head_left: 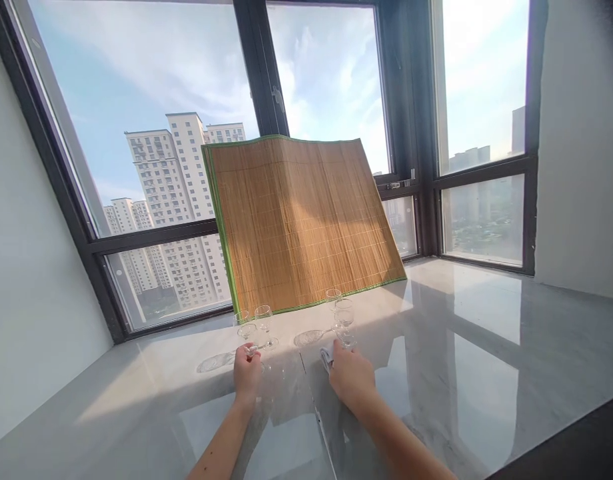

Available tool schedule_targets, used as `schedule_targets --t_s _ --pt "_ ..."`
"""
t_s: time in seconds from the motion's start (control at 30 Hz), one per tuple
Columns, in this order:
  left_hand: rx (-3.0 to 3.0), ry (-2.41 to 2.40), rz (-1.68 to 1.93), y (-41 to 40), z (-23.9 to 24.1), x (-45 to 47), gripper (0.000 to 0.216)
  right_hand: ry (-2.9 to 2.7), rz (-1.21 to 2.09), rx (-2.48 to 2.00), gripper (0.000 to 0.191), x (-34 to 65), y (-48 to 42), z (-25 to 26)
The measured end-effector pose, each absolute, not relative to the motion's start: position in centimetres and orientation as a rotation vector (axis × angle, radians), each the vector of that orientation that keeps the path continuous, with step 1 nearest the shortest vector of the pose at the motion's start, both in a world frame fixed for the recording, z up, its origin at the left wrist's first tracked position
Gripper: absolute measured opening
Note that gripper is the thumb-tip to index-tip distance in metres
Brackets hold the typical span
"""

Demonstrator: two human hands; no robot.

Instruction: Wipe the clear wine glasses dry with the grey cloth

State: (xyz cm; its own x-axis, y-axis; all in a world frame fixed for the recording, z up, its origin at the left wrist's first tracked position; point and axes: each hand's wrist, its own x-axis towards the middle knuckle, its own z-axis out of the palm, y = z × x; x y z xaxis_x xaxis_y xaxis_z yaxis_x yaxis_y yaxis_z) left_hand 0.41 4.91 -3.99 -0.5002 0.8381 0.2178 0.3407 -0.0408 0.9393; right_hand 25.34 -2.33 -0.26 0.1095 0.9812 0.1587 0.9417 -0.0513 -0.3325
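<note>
My left hand (247, 375) is closed with its fingertips at the stem of a small clear wine glass (246, 331). Right behind that one stands another stemmed glass (263, 319), and a further rim shows to its left. My right hand (353, 375) grips a folded white cloth (326, 357), which pokes out at its left side. Just beyond those fingers is an upright clear glass (344, 312); whether they touch it I cannot tell. One more glass (333, 296) is partly behind it. The glasses' lower parts are hard to make out.
A glossy marble-look sill (151, 393) carries everything, with a dark seam (316, 417) between my arms. Behind the glasses a bamboo mat (306, 227) with green edging leans on the dark window frame (261, 67). White walls close off both sides.
</note>
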Motion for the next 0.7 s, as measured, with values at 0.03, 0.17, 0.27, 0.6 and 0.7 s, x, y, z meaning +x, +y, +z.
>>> schedule_targets --t_s 0.03,0.17,0.27,0.6,0.7 --pt "1.244 1.815 1.565 4.9 -4.0 0.5 0.034 -1.848 0.157 -2.075 0.053 25.8 -2.2 -0.2" --pt "1.252 1.82 1.56 4.7 -3.8 0.6 0.033 -1.785 0.163 -2.112 0.049 26.5 -1.7 -0.4" --pt "1.256 1.821 1.562 4.6 -3.7 0.7 0.034 -1.778 0.146 -2.105 0.043 26.4 -1.5 -0.7" --pt "1.299 1.771 1.549 4.7 -3.9 0.7 0.035 -1.815 0.116 -2.026 0.042 26.8 -1.0 -1.2" --pt "1.313 1.773 1.54 4.7 -3.8 0.8 0.034 -1.822 0.101 -2.013 0.042 26.9 -0.9 -1.3"
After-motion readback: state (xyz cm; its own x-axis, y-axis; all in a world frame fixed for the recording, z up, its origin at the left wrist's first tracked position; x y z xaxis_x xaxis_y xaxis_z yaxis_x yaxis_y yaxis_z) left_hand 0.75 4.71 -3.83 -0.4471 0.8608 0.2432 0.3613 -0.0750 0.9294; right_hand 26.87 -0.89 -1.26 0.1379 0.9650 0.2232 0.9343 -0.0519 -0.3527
